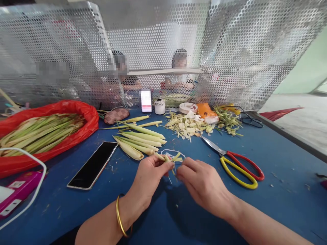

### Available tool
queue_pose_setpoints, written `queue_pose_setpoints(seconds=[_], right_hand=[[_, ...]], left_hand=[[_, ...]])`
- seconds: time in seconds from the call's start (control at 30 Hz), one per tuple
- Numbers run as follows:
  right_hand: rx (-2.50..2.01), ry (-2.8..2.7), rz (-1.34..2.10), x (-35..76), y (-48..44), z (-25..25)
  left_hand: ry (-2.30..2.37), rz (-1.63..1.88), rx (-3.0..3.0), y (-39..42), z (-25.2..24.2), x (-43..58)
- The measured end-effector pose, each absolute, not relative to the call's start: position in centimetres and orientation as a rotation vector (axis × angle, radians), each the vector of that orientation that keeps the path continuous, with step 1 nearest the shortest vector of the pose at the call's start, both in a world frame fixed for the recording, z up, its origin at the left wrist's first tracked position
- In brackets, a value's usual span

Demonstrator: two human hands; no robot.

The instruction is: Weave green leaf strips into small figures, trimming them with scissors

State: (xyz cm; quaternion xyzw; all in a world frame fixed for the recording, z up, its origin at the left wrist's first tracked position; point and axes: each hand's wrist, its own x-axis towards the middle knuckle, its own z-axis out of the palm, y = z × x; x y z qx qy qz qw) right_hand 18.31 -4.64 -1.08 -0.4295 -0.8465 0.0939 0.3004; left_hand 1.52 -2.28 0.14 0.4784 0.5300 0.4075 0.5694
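Blue tabletop (pixel 194 146) left of scissors (pixel 241 166).
Pale strips (pixel 176 158) are pinched by the left hand (pixel 149 173); fingers of the right hand (pixel 204 180) are bunched, hold hidden. People (pixel 180 62) are obscured by mesh (pixel 153 37).

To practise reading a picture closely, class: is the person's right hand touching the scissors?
No, the scissors lie on the blue table to the right of the right hand, with a visible gap between them.
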Motion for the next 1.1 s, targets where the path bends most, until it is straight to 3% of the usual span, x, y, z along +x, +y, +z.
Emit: queue_pose_setpoints(seconds=[0.07,0.13,0.43,0.67,0.9,1.1], right_hand=[[-1.045,-2.327,-0.135,18.6,-4.9,-0.9],[-1.003,-2.336,-0.289,18.8,-5.0,-0.8],[-1.164,-2.305,-0.312,18.8,-4.4,-1.5],[-1.482,-1.985,0.484,18.4,-4.4,-1.1],[-1.511,-1.579,1.121,18.3,-3.9,-1.0],[-1.386,-1.312,1.594,18.2,-3.4,-1.4]], left_hand=[[1.226,0.945,1.114,-2.3,0.1,1.6],[1.189,0.900,1.126,-2.5,0.0,1.7],[1.155,0.706,1.321,-3.0,-0.1,2.1],[1.264,0.672,1.630,-3.5,0.0,2.2],[1.266,0.719,2.036,-4.1,0.0,2.2],[1.144,0.734,1.713,-3.7,0.6,2.1]])
